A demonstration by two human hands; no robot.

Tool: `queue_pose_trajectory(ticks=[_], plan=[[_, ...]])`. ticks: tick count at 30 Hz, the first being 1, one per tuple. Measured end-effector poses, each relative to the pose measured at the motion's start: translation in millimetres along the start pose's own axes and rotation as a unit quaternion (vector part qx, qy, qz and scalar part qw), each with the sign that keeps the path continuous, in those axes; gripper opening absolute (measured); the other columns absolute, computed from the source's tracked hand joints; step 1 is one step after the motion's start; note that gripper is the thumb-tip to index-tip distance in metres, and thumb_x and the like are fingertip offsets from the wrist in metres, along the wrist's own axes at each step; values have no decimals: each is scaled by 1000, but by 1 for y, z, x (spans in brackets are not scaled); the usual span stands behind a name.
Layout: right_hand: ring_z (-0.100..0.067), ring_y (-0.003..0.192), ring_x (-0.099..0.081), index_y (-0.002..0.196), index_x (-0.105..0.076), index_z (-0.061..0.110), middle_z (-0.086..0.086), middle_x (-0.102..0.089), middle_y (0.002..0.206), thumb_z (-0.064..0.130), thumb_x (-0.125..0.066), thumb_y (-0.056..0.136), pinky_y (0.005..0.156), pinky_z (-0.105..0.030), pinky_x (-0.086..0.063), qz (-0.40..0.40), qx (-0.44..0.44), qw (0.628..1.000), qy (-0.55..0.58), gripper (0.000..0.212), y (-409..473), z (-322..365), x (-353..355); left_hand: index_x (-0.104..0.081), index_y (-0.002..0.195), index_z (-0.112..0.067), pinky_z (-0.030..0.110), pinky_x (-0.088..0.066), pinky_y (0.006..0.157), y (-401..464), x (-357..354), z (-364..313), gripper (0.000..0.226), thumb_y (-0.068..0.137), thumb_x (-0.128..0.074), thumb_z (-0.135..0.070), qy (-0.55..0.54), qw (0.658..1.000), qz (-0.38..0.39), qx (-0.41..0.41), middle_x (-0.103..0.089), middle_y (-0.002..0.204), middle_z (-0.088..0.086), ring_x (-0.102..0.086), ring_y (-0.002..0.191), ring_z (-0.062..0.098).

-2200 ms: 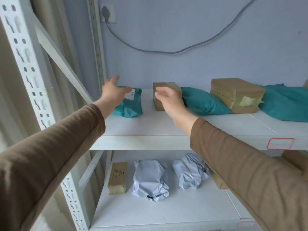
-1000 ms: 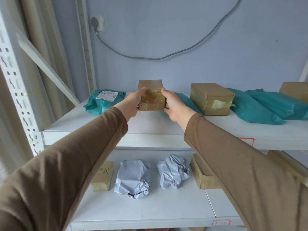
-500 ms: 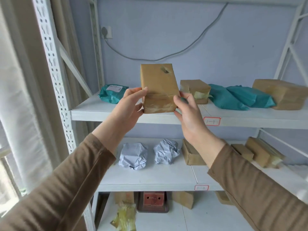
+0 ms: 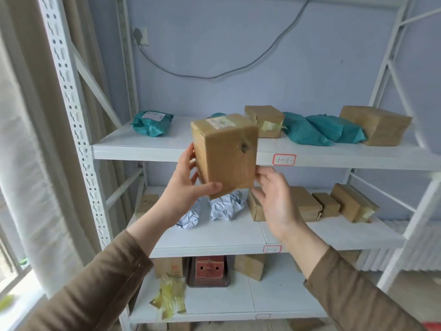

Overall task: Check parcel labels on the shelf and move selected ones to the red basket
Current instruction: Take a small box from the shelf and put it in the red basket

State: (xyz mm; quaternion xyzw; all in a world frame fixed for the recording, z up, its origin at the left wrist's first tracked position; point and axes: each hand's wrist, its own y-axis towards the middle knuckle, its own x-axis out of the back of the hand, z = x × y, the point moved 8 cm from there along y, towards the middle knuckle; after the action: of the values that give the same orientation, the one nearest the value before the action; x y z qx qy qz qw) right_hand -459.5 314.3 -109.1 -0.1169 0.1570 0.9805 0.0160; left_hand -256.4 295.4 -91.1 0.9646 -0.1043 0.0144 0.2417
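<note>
Brown parcel (image 4: 225, 154) up off the shelf (image 4: 143, 145), left hand (image 4: 188, 187) gripping, right hand (image 4: 274, 199) open alongside; one-handed, it could tip and drop.

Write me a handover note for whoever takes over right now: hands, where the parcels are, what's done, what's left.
Left hand: grips the brown box from below, thumb across its front.
Right hand: fingers relaxed at the box's lower right edge; contact unclear.
The box is held off the shelf, pale label on its top face.
Top shelf holds teal bags and brown boxes; more parcels sit below.
Done: one box picked up for checking.
Left: read its label, decide, check the rest. A red thing shows at the bottom right corner, possibly the basket.
</note>
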Motion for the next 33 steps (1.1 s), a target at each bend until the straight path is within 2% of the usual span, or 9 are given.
queue_pose_trajectory(ticks=[2,6,9,13,18,22,25,28,33], plan=[[-16,135,-56,116,-67,17,-2,-71,132,69,-34,100,123,-53,-28,33,-73,996,42,64,8,-9,5,-25,161,-20,14,-33,114,-2,-1,-12,109,75,-90,-6,198,972,-16,-124,-40,150,-6,-40,141,4],[-33,143,-51,140,-65,17,-14,-64,144,92,-26,85,122,-63,-29,108,-169,970,140,101,14,-16,2,-36,153,0,40,-30,126,-15,-13,-35,97,74,-91,-10,461,806,-23,-372,-43,151,14,-38,143,30],[-32,135,-59,146,-59,14,-15,-63,144,93,-22,84,110,-48,-47,134,-192,961,144,108,9,-10,0,-42,147,-1,55,-37,120,-26,-17,-35,74,87,-84,-12,529,681,-19,-505,-49,146,20,-44,140,40],[-23,106,-71,144,-61,14,-15,-67,138,79,-40,86,85,-39,-57,173,-190,965,59,90,4,-8,-2,-42,148,-9,60,-42,115,-33,-11,-19,69,91,-80,-6,545,631,-23,-551,-45,147,14,-44,140,38],[-21,103,-69,119,-75,22,-9,-76,122,55,-75,81,80,-33,-54,134,-104,985,27,51,18,-14,-4,-26,158,-15,53,-22,128,-13,8,-11,92,83,-72,14,554,693,-85,-453,-28,164,17,-18,159,35],[-20,110,-70,138,-62,18,-9,-73,128,33,-57,91,79,-31,-56,117,-22,993,5,49,28,-7,-2,-18,163,-29,42,-15,131,9,36,15,94,89,-55,15,156,972,-140,-103,-13,173,-3,-14,160,14],[-27,118,-67,145,-55,15,-14,-69,134,28,-57,91,86,-36,-54,138,-6,990,-28,55,34,-6,-2,-32,161,-24,47,-26,128,21,26,36,73,96,-63,-40,-173,976,-107,81,-38,165,9,-41,148,23],[-25,110,-70,135,-63,14,-14,-73,124,28,-61,88,82,-33,-57,176,-36,982,-66,50,40,-3,-1,-46,152,-11,56,-33,122,31,11,25,88,89,-50,-72,-91,990,21,106,-61,143,22,-56,135,38],[-26,103,-73,117,-76,23,-13,-79,113,41,-78,73,96,-44,-50,171,-50,969,-169,47,63,24,10,-55,144,-27,43,-45,115,30,-2,20,57,92,-58,-51,20,981,144,129,-74,129,4,-69,120,21]])
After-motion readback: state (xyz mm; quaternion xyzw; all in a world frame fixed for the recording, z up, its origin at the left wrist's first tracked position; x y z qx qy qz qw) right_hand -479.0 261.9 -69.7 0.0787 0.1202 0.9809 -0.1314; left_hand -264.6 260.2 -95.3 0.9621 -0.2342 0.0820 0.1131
